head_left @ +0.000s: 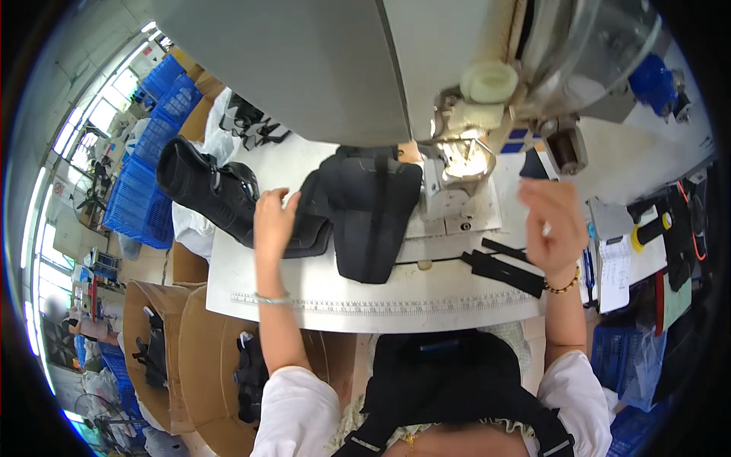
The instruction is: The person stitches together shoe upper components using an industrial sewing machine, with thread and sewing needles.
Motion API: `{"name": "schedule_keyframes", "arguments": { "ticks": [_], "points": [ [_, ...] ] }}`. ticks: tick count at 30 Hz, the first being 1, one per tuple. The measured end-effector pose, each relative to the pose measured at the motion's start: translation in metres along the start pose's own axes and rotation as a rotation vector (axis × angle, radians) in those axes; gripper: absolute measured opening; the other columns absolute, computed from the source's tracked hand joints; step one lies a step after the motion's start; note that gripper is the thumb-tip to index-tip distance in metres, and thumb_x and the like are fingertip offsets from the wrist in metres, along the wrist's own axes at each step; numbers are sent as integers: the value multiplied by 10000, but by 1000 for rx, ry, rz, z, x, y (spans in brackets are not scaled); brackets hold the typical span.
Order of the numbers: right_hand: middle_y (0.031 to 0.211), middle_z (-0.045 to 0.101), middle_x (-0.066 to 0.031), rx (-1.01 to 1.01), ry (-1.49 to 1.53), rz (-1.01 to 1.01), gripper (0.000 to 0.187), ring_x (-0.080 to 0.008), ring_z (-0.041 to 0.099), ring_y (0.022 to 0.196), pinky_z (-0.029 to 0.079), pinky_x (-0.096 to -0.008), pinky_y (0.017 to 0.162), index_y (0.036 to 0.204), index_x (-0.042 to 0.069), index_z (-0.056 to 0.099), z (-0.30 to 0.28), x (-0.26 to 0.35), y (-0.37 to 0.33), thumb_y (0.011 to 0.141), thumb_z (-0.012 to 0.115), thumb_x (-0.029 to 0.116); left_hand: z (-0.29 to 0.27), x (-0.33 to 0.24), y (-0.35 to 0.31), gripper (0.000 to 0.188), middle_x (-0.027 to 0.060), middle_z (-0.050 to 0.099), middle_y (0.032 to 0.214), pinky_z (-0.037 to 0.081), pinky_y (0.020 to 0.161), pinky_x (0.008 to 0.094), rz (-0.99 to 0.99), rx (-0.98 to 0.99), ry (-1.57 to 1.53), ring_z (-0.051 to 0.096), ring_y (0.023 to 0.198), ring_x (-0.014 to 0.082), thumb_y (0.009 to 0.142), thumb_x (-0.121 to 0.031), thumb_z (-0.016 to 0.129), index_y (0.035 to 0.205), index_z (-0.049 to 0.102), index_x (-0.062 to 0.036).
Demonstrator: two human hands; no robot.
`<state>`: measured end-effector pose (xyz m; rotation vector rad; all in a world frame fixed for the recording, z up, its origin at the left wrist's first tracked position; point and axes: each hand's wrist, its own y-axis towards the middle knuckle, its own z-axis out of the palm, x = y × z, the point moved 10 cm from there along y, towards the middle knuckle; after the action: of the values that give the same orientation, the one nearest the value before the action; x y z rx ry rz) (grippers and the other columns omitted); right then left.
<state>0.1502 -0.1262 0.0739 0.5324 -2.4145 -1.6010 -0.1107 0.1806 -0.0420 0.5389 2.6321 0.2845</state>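
My left hand [274, 221] is at the left of the white sewing table, thumb and fingers apart, over the edge of a black padded fabric piece. That piece [221, 190] has a buckle-like part and stretches to the far left. Right of it lies a broad black padded panel [373, 221], its far end by the sewing machine head [461, 171], where a lamp glows. My right hand [556, 228] is raised right of the machine, fingers bent and smeared by motion; whether it holds anything is unclear. Below it lie several narrow black strips [506, 270].
A printed ruler [381, 306] runs along the table's front edge. Cardboard boxes [205, 365] with black pieces inside stand at lower left. Blue crates [141, 198] are stacked farther left. At right are a notepad [614, 270] and a black thread spool [653, 230].
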Motion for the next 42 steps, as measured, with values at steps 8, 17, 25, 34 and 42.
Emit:
{"name": "schedule_keyframes", "arguments": {
  "ticks": [8,17,25,34,42],
  "points": [
    [805,591,-72,502,113,902,73,-186,575,666,442,-277,578,860,24,594,-1,-66,-85,798,592,63,39,35,-11,874,308,543,1118,405,916,422,-126,283,146,527,1084,378,667,-558,685,1197,476,104],
    [822,582,-83,817,52,899,150,-255,594,761,461,-335,670,859,37,564,23,-72,-163,752,628,120,-58,-6,-30,478,163,599,878,458,753,373,64,-399,-16,584,817,302,748,-289,718,1025,589,78],
    [769,596,-86,775,151,997,118,-241,580,712,448,-319,635,800,32,585,23,-84,-165,741,648,114,-25,-88,-43,278,120,635,1048,402,944,330,26,37,-995,613,912,168,849,-186,561,1014,638,23],
    [779,518,-3,-338,466,1149,246,-11,414,610,320,-142,525,957,6,520,-68,-60,-116,754,614,-95,26,-212,-64,166,4,616,822,449,625,194,-97,428,-1342,547,710,53,858,-170,605,902,609,-10],
    [810,616,-98,186,574,801,129,-164,588,634,444,-257,514,863,13,643,1,36,-15,742,672,-19,30,-215,-72,215,26,618,832,479,640,197,64,539,-1342,558,721,58,848,-163,627,952,582,19]
  ]
}}
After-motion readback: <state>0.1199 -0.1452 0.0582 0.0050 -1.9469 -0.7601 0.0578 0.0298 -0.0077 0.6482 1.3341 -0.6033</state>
